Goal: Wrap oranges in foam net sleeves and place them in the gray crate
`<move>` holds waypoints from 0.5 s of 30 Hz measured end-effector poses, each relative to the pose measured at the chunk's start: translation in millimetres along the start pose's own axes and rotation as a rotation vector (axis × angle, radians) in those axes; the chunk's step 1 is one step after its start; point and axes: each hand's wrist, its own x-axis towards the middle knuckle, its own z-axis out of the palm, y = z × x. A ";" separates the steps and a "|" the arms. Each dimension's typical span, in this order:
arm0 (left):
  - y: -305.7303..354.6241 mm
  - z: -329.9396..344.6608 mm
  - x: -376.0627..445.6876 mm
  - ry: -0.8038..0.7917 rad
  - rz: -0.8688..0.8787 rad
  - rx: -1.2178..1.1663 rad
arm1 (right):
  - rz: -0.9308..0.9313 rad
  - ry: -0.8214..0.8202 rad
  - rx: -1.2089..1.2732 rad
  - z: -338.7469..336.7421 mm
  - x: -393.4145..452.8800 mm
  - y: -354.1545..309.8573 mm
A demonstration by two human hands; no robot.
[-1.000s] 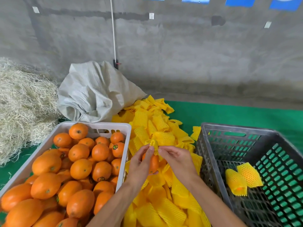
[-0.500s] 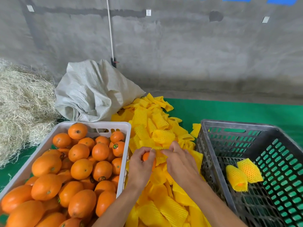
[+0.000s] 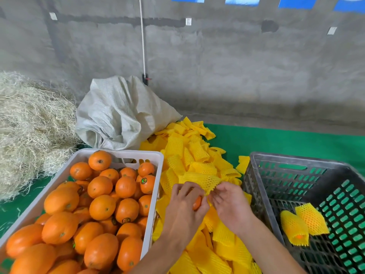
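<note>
A green mat (image 3: 276,141) is bounded by a concrete wall (image 3: 237,66); an orange (image 3: 197,202) is gripped by the left hand (image 3: 183,206), a foam net sleeve (image 3: 203,180) pinched by the right hand (image 3: 229,202).

oranges (image 3: 101,206): bright orange
foam net sleeves (image 3: 199,167): yellow, open mesh
left crate (image 3: 152,196): white
gray crate (image 3: 256,196): dark gray, slotted
mat (image 3: 276,141): green
sack (image 3: 122,113): off-white weave

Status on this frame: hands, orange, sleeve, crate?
Left hand grips bare orange. Right hand pinches yellow foam net sleeve. Gray plastic crate holds two wrapped oranges. Nothing blocking.
</note>
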 end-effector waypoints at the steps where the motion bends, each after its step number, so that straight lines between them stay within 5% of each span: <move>1: 0.6 1.0 0.6 0.000 -0.019 -0.023 | -0.013 -0.056 -0.020 -0.2 -0.9 1.0; 3: 1.3 2.2 1.4 0.031 -0.069 -0.105 | -0.117 -0.137 -0.210 0.4 -4.3 5.2; 7: -0.6 -1.8 2.0 0.185 -0.171 -0.375 | -0.598 -0.157 -1.240 -7.5 -5.2 24.3; 9: -3.9 -2.8 1.3 0.200 -0.179 -0.461 | -0.666 -0.216 -1.426 -12.5 -3.1 25.1; 12: -3.8 -2.4 -1.1 0.131 -0.112 -0.540 | -0.687 -0.082 -1.388 -9.7 -4.8 14.4; 15: 0.0 0.2 -0.8 0.064 -0.022 -0.493 | -0.559 0.112 -0.766 -6.2 -5.6 5.7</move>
